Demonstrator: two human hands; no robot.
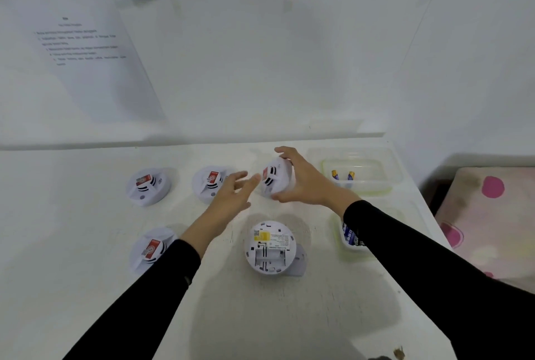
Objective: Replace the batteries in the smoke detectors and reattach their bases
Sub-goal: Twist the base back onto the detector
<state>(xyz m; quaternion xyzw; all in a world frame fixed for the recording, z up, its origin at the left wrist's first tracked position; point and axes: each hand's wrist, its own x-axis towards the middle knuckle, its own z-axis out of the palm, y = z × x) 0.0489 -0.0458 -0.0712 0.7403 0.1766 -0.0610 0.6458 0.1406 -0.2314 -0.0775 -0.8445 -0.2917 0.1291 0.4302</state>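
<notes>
**Item 1: held smoke detector** (275, 178). It sits straight beyond the open detector (270, 246), toward the wall. It is tipped up on edge, with the red-stickered face turned left and the back toward my palm. As a round disc it has no true long axis. The axis through its face lies nearly level and points left. I cannot tell whether its lower rim touches the table (86, 229).

**Item 2: right hand** (304, 183). Curled round that detector, fingers over the far rim and thumb at the near rim.

**Item 3: left hand** (236, 189). Fingers straight and loose, holding nothing, just beside the stickered face. I cannot tell if they touch it.

**Item 4: open detector.** Back up, battery bay bare, label end away from me.

**Item 5: closed detectors.** Two lie beyond and left of the open detector: far-left detector (147, 186) and mid-left detector (211, 183). The near-left detector (150, 249) lies directly left of it.

**Item 6: battery tub** (364, 186). Beyond and right of the open detector, with two batteries (335, 175) upright inside. The nearer tub (344, 245) is directly right of it, partly under my right sleeve.

**Risks, as I judge them:**
- I grip the held smoke detector by the rim only, so a twist to free the base could let it slip and fall onto the open detector.
- My right sleeve could drag the nearer tub.
- My left forearm could knock the near-left detector.
</notes>
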